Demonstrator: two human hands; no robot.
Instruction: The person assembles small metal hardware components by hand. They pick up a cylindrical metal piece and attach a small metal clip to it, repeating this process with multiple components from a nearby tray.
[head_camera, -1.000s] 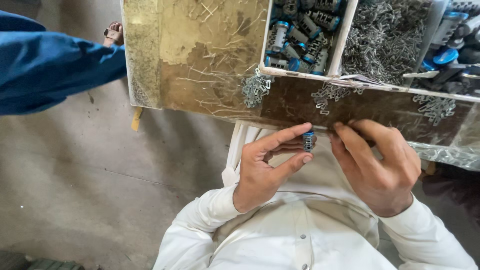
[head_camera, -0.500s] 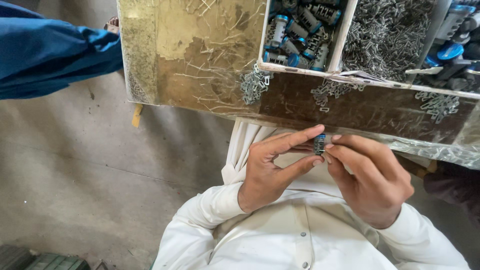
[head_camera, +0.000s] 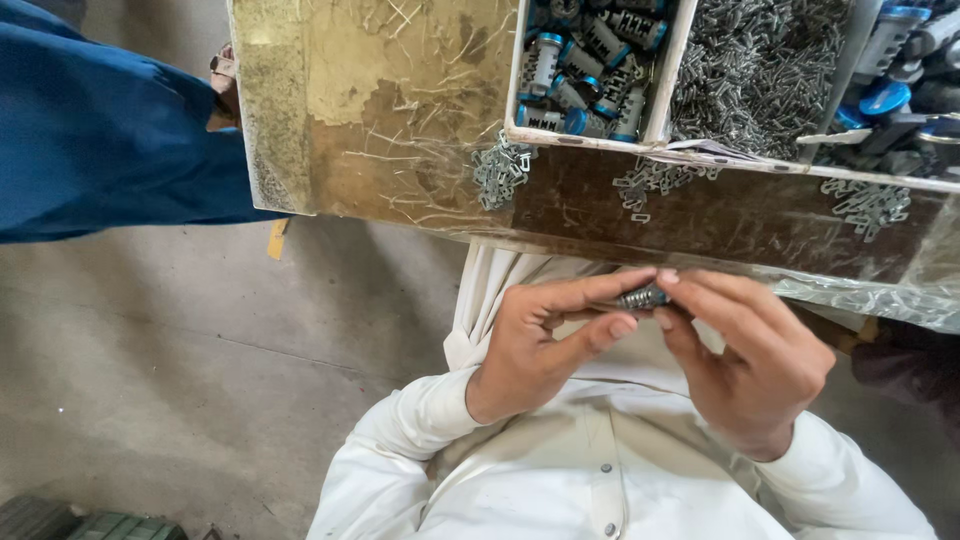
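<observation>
A small grey metal cylinder part (head_camera: 642, 297) is pinched between the fingertips of both hands, just below the table's front edge. My left hand (head_camera: 540, 345) grips its left end with thumb and forefinger. My right hand (head_camera: 745, 355) holds its right end, with the fingers curled over it. Both hands hover above my lap in white clothing (head_camera: 600, 470). Most of the part is hidden by fingers.
A worn brown table (head_camera: 400, 130) lies ahead, with heaps of small flat metal clips (head_camera: 500, 170) on it. A white divided tray (head_camera: 665, 80) holds blue-tipped cylinders (head_camera: 590, 60) and small metal pins (head_camera: 760, 70). Another person's blue sleeve (head_camera: 90, 150) is at the left, over concrete floor (head_camera: 200, 380).
Both hands have closed in around the part, so its blue end no longer shows. The view has shifted slightly and the hands sit a little further right.
</observation>
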